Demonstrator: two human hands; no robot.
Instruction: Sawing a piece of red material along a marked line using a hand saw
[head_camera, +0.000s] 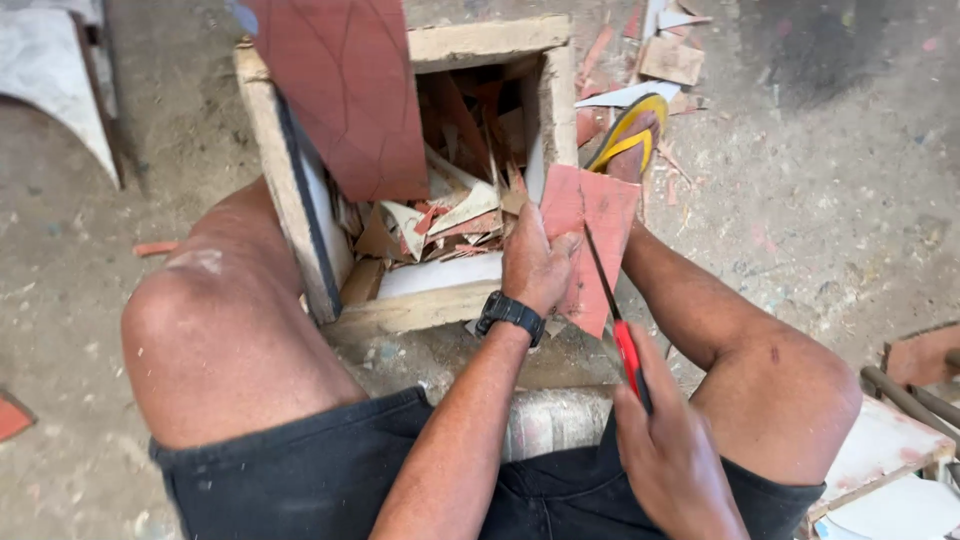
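Tile piece (590, 240), red, being scored over the wooden box (420, 300).
Left hand (535, 265) fingers clamp it; right hand (670, 450) fingers closed on red-handled cutter (620, 330), needing a steady pull.

Left hand (535, 268) grips red tile piece (590, 240) at near right corner of wooden box (300, 215). Right hand (670, 455) holds red-handled cutter (620, 325), tip on tile face. Box holds tile offcuts (450, 215). Yellow sandal (628, 135) beyond box.

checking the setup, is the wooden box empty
No, the wooden box holds a heap of broken tile scraps, red and whitish, and a large red tile leans at its left side.
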